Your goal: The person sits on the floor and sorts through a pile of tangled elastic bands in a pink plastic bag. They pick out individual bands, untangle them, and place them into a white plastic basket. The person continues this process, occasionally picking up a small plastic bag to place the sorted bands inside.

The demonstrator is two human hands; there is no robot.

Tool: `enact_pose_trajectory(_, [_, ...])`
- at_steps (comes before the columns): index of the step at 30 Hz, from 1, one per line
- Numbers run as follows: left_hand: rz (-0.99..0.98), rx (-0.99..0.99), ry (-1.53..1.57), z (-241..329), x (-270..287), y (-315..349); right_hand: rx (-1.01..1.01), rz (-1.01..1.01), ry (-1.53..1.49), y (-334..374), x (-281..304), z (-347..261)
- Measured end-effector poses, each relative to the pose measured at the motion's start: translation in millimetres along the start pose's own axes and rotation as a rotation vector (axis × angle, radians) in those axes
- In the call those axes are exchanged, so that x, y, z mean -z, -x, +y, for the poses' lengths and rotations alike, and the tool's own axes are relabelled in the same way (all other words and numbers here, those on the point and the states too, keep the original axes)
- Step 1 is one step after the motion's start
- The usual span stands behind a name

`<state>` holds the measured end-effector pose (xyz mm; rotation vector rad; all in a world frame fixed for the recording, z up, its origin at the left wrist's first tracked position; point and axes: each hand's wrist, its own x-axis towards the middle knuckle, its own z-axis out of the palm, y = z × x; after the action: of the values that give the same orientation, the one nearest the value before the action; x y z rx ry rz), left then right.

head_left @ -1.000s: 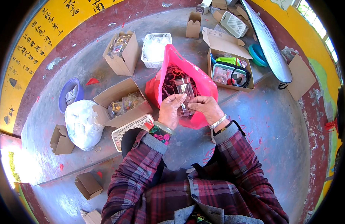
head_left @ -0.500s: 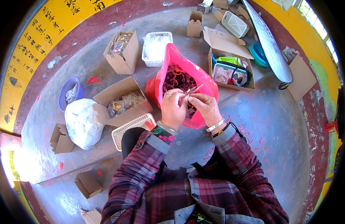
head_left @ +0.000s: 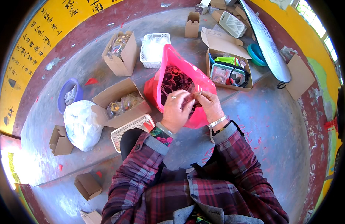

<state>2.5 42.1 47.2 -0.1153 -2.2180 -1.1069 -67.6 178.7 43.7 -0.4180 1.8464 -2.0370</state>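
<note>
A bright pink plastic bag point(head_left: 202, 71) stands open in front of me, filled with dark red loops or cords point(head_left: 175, 80). Over its near edge my left hand point(head_left: 176, 111) reaches in, its fingertips blurred; what they touch cannot be made out. Close beside it, my right hand point(head_left: 210, 107) is closed in a pinch. Between its thumb and fingers is a small two-pointed tool point(head_left: 200, 89), its thin pale tips pointing up. The two hands' fingertips almost meet above the bag's contents.
Left of the bag are a carton of packaged pieces point(head_left: 122, 95), a cream basket point(head_left: 118, 134), a stuffed white bag point(head_left: 81, 125) and a purple basin point(head_left: 62, 98). Beyond stand a white basket point(head_left: 142, 56) and an open box of items point(head_left: 248, 80). Red scraps point(head_left: 254, 140) litter the floor at right.
My left hand has come away from the right fingertips and turned slightly, its fingers now blurred. The tool's tips in my right hand have swung from slanting to nearly upright.
</note>
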Motion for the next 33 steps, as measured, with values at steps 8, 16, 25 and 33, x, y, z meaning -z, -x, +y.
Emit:
enact_pose_trajectory(8, [-0.205, 0.681, 0.809, -12.8, 8.0, -0.8, -0.055, -0.138, 0.077, 3.9, 4.5, -13.5])
enact_pose_trajectory(16, [-0.095, 0.786, 0.869, -2.6, 12.0, -4.3, -0.170, -0.220, 0.000, 8.9, 1.8, -23.7])
enact_pose_trajectory(25, [-0.079, 0.787, 0.882, -1.0, 12.2, -1.7, -0.149, -0.139, 0.085, 7.1, 0.7, -19.5])
enact_pose_trajectory(33, [-0.132, 0.788, 0.894, -2.0, 10.4, -1.9, -0.132, -0.103, 0.040, 4.1, 5.7, -9.1])
